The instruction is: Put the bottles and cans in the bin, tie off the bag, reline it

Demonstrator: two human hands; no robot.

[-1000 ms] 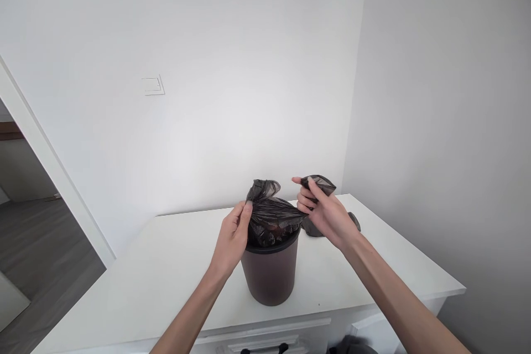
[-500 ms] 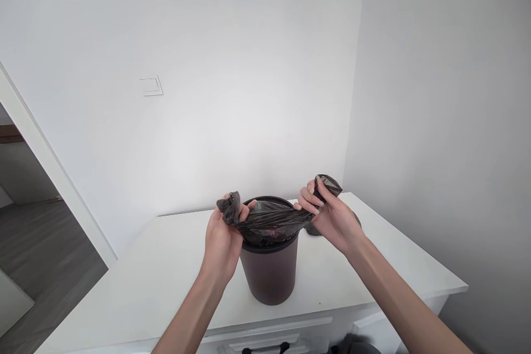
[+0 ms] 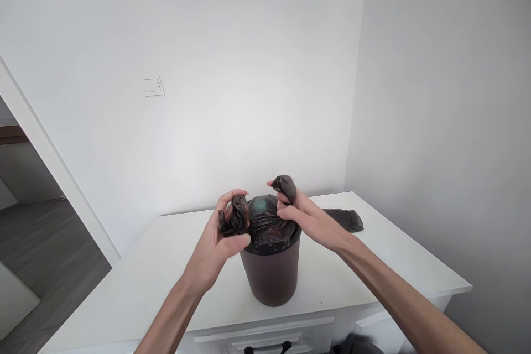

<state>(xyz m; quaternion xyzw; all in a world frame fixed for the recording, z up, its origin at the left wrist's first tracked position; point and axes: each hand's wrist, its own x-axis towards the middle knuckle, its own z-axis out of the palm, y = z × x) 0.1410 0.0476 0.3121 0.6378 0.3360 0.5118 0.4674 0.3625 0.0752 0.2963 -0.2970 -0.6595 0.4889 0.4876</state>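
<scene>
A dark brown trash bin [image 3: 272, 279] stands upright on a white dresser top. Inside it sits a black plastic trash bag [image 3: 267, 232], its middle drawn together over the opening, with something greenish showing faintly through. My left hand [image 3: 211, 240] curves around one bunched end of the bag at the bin's left rim, thumb towards me. On the right, my right hand [image 3: 305, 215] is closed on the other gathered end, which pokes up above the fist.
A flat dark plastic piece [image 3: 346, 220] lies on the dresser top [image 3: 365, 265] behind my right wrist. Below the front edge is a drawer with a black handle [image 3: 267, 347]. A white wall with a light switch [image 3: 153, 86] rises behind; a doorway is at left.
Both hands have come closer together, the right one moving left and over the bin. The bag's stretched neck has slackened and now bulges over the opening.
</scene>
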